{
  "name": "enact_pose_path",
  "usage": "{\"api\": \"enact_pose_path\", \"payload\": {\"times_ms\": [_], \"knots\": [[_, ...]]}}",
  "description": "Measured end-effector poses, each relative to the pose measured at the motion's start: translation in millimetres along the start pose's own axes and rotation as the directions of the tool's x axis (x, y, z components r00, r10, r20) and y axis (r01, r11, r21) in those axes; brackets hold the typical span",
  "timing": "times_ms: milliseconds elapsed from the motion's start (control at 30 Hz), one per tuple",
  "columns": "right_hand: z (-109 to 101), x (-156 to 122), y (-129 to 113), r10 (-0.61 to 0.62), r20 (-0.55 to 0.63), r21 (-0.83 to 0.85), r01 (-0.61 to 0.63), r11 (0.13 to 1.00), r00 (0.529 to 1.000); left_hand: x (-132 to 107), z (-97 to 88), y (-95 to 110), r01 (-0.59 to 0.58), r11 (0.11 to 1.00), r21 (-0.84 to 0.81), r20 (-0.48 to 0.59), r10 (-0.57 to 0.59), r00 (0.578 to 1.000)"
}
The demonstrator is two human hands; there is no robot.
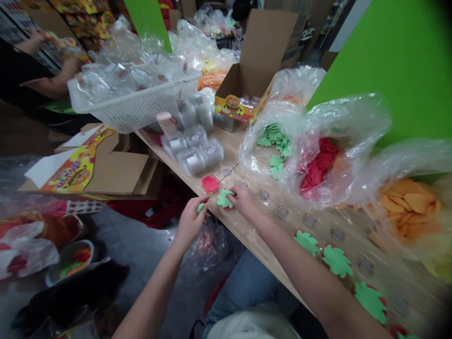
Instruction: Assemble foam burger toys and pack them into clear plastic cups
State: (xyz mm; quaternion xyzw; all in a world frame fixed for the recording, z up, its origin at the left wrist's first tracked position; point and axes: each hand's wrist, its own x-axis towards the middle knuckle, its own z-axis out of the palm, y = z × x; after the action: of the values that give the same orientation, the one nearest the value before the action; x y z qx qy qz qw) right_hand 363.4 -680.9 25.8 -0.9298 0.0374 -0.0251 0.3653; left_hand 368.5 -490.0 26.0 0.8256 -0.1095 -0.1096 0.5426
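One green leaf-shaped piece [224,198] lies under right hand [246,203].

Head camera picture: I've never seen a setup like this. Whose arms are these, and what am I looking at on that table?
There is no machine here: these are a person's own bare arms, filmed by one camera worn on their head, looking forward and down. The left hand seems to pinch a small green piece. The right hand has its fingertips on a green leaf-shaped cut-out, beside a red cut-out. The wooden table also holds clear plastic bags of green, red and orange cut-outs, and a white plastic basket.
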Motion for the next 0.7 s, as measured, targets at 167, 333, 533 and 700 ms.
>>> {"api": "enact_pose_path", "payload": {"times_ms": [167,333,533,700], "knots": [[-4,-14,3,-0.043,-0.151,-0.213,0.010,0.977,0.988,-4,10.8,3,-0.374,0.845,0.382,0.290,0.275,0.917],[-3,-57,-4,-0.170,-0.080,-0.497,0.108,0.861,0.982,-8,17.6,-3,-0.350,0.706,0.616,0.377,0.127,0.918],[15,-67,-12,-0.113,-0.026,-0.595,0.075,0.801,0.993,-5,30.6,6,-0.382,0.487,0.785,0.388,0.093,0.917],[4,-58,-9,-0.085,0.021,-0.585,0.081,0.807,0.996,0,18.5,12,-0.449,0.500,0.741,0.452,0.124,0.883]]}}
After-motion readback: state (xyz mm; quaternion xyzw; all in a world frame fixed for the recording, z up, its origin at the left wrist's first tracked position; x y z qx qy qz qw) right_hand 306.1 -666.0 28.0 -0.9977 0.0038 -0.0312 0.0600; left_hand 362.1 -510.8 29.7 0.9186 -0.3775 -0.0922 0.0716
